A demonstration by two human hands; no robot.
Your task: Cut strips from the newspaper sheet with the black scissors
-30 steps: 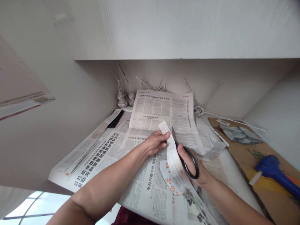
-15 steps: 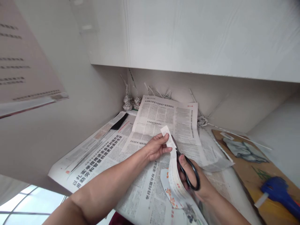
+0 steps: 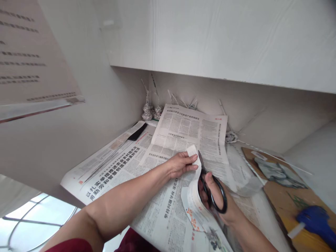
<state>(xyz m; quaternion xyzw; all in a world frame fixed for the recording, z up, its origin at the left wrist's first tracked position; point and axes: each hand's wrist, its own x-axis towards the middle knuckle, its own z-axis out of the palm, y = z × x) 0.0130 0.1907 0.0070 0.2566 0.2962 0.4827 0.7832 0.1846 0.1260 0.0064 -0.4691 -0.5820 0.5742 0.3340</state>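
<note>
My left hand (image 3: 183,164) pinches the upper end of a long white paper strip (image 3: 194,189) between thumb and fingers. The strip curls down toward the lower right, its wider lower part printed with orange characters. Black-handled scissors (image 3: 222,196) are in my right hand (image 3: 216,197), with the thumb and fingers around the handles. Their dark blades point up and lie along the right edge of the strip, close to my left fingertips. Whether the blades are fully closed is hard to see. Newspaper sheets (image 3: 120,175) lie beneath both hands.
Rolled-paper woven pieces (image 3: 147,111) stand in the back left corner, near a black flat object (image 3: 138,131). At right, a brown board (image 3: 273,189) bears a blue tool (image 3: 315,224), perhaps a glue gun. A white overhanging panel (image 3: 210,42) crosses above the table.
The view has shifted slightly, so the surroundings sit further right. My left hand, still pinching the strip, and the scissors appear a little further right; both grips are unchanged.
</note>
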